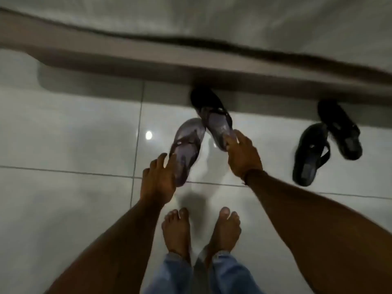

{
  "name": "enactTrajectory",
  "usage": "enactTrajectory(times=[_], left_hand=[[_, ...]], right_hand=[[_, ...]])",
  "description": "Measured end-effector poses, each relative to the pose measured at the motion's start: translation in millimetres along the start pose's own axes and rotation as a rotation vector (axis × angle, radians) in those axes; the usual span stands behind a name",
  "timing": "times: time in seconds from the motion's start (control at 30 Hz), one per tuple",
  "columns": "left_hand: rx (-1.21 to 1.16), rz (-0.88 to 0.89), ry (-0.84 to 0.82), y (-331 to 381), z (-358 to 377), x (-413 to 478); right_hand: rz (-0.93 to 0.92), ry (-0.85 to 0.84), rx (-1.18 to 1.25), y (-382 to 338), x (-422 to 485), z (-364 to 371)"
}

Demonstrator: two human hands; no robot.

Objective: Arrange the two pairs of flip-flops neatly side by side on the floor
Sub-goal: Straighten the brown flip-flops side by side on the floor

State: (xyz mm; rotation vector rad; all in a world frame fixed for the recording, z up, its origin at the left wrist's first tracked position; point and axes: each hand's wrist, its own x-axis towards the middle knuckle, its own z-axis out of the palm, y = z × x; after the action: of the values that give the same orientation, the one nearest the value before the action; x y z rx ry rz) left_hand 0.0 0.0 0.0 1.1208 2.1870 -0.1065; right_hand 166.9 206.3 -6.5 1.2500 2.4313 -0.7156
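Note:
Two greyish flip-flops sit in the middle of the tiled floor. My left hand (158, 181) grips the heel of the left grey flip-flop (187, 143), which points up and to the right. My right hand (244, 154) holds the heel of the right grey flip-flop (216, 124), whose toe points up and left toward the bed base. The two toes nearly meet. A black pair lies to the right: one black flip-flop (310, 154) and another black flip-flop (340, 129), angled apart and overlapping slightly.
A bed base (148, 64) with white bedding (212, 18) runs across the top. My bare feet (201, 230) stand on the glossy white floor tiles (63, 134) just below the hands. A light reflection shines on the tile left of the grey pair.

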Motion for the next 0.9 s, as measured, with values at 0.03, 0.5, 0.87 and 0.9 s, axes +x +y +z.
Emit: enactTrajectory(times=[0.03, 0.5, 0.87, 0.9], left_hand=[[-0.021, -0.013, -0.007, -6, 18, 16], [-0.401, -0.136, 0.063, -11, 99, 93], [-0.367, -0.137, 0.075, 13, 95, 101], [-0.366, -0.136, 0.081, 14, 95, 100]], right_hand=[[0.019, -0.028, -0.009, 10, 19, 17], [0.254, 0.088, 0.187, 23, 37, 121], [0.353, 0.07, 0.27, 6, 18, 140], [0.357, 0.072, 0.272, 5, 19, 141]])
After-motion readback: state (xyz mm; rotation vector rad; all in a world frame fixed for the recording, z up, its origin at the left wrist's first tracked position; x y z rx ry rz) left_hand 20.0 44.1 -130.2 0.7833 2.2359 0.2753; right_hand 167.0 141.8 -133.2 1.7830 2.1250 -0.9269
